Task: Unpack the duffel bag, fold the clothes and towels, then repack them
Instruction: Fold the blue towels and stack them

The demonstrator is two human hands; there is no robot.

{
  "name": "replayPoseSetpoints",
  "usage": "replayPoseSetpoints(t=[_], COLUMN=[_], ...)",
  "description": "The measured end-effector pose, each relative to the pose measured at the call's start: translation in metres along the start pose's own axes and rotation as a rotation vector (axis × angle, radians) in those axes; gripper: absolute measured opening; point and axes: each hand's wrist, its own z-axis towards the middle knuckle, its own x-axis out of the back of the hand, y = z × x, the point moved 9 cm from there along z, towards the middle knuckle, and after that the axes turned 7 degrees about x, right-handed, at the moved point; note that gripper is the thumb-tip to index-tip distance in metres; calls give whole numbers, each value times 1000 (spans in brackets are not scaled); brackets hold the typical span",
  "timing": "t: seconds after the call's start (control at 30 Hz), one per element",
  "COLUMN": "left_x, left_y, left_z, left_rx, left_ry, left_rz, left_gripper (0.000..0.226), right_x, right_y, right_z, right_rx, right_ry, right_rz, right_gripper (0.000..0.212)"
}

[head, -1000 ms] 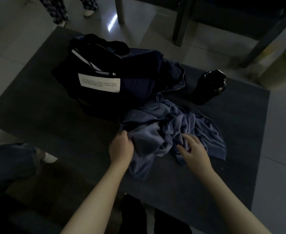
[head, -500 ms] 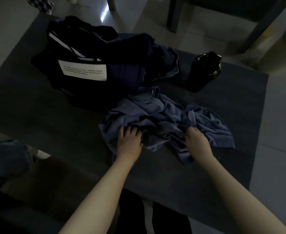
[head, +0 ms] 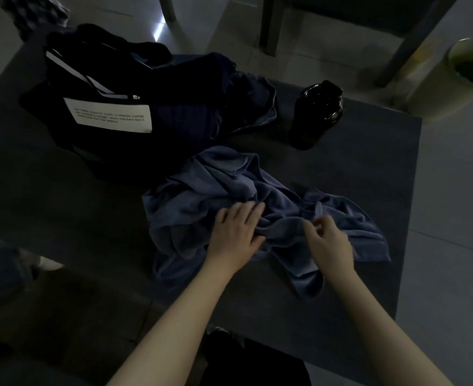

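Head view: the left hand (head: pixel 236 235) has moved inward and now lies flat, fingers straight, on the blue cloth (head: pixel 229 185); the right hand (head: pixel 327 242) pinches a fold just beside it. The cloth lies bunched on the table (head: pixel 369 162) before the duffel bag (head: pixel 107 115), so folding has probably not begun.

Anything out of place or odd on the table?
Nothing damaged or spilled. The blue towel lies crumpled under the left hand and right hand, not yet folded, and a dark garment spills from the open duffel bag. The black bottle stands upright.
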Motion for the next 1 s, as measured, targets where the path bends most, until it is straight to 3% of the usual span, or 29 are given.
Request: replayPoseSetpoints(t=[0.1, 0.17, 0.23, 0.37, 0.47, 0.57, 0.67, 0.73, 0.8, 0.83, 0.9, 1.0], left_x=[-29, -29, -17, 26, 58, 68, 46, 12, -17, -20, -11, 5], left_y=[18, 14, 2, -46, -94, -101, -70, -47, -48, -53, -70, -102], left_z=[-4, -7, -10, -20, -26, -27, -25, -27, -34, -34, -32, -29], left_rx=[-40, -6, 3, 86, 316, 306, 217, 217, 281, 308, 357, 435], left_ry=[-236, -233, -153, 92, 215, 268, 118, -177, -410, -417, -328, -214], left_rz=[-33, 14, -52, -208, -142, -91, -206, -140, 18, 70, 111, 154], left_gripper=[64, 36, 15, 19, 24, 17, 44, 59, 56, 47, 32, 22], right_x=[-9, -3, 4, 5, -7, -22, -49, -59, -56, -51, -36, 0], right_y=[-23, -25, -17, -14, -33, -57, -63, -61, -59, -57, -50, -40], right_z=[6, 6, 6, 21, 37, 54, 66, 70, 75, 77, 79, 76], right_rx=[73, 100, 91, 145, 211, 269, 269, 256, 267, 267, 250, 207], right_ry=[-78, -58, -36, -42, -80, -99, -210, -222, -170, -157, -134, -41], right_rz=[65, 43, -8, -123, -238, -386, -551, -601, -562, -512, -435, -368], right_gripper=[22, 18, 21, 38, 41, 47, 55, 40, 13, 9, 23, 14])
